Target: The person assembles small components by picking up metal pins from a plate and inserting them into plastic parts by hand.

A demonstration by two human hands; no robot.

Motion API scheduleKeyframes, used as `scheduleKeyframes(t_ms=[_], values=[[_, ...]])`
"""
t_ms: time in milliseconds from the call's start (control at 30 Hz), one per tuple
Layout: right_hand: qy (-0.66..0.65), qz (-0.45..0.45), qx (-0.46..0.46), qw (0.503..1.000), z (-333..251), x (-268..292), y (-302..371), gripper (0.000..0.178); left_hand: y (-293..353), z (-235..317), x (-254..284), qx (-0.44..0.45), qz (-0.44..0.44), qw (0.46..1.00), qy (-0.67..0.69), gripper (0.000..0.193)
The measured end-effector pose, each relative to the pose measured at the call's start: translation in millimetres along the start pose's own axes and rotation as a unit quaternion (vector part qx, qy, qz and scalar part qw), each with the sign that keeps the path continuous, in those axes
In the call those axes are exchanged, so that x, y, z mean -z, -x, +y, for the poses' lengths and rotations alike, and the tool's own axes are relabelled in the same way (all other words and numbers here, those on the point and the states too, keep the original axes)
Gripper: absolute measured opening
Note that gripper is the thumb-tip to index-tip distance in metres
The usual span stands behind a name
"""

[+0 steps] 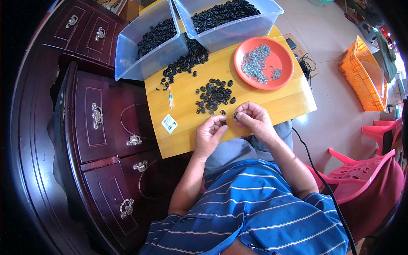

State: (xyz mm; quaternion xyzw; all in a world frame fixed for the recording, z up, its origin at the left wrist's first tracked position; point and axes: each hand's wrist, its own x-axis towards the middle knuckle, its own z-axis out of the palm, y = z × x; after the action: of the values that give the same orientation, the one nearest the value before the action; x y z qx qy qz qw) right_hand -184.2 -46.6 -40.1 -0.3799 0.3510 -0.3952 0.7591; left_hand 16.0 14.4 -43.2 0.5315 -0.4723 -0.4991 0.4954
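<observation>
Over the near edge of the wooden table, my left hand [208, 135] pinches a small black plastic part [224, 123] between thumb and fingers. Facing it a short gap away, my right hand [254, 118] is closed on a small screw [233, 116], its metal end pointing left. A dark bit shows at those fingertips too, too small to make out. Just beyond both hands lies a loose pile of black oval plastic parts [216, 94]. Right of the pile, an orange-red plate [285, 81] holds many silver screws [255, 63].
Two clear plastic bins [136, 70] full of black parts stand at the table's far side, with more parts spilled before them. A small screwdriver [171, 101] and a white label card [169, 123] lie left. Dark drawers [95, 114] flank the table; a black cable [312, 163] hangs right.
</observation>
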Motion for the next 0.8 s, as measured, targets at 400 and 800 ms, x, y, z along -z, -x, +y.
scheduleKeyframes(t_ms=[400,800], values=[[0.013,-0.006,-0.006,1.000,-2.6,0.2,0.3,0.012,0.8,5.3,-3.7,-0.001,-0.001,1.000,-0.010,0.030],[0.010,-0.009,-0.013,1.000,-5.4,-0.6,-0.6,0.013,-6.5,7.4,-2.3,-0.006,-0.017,1.000,-0.006,0.035]])
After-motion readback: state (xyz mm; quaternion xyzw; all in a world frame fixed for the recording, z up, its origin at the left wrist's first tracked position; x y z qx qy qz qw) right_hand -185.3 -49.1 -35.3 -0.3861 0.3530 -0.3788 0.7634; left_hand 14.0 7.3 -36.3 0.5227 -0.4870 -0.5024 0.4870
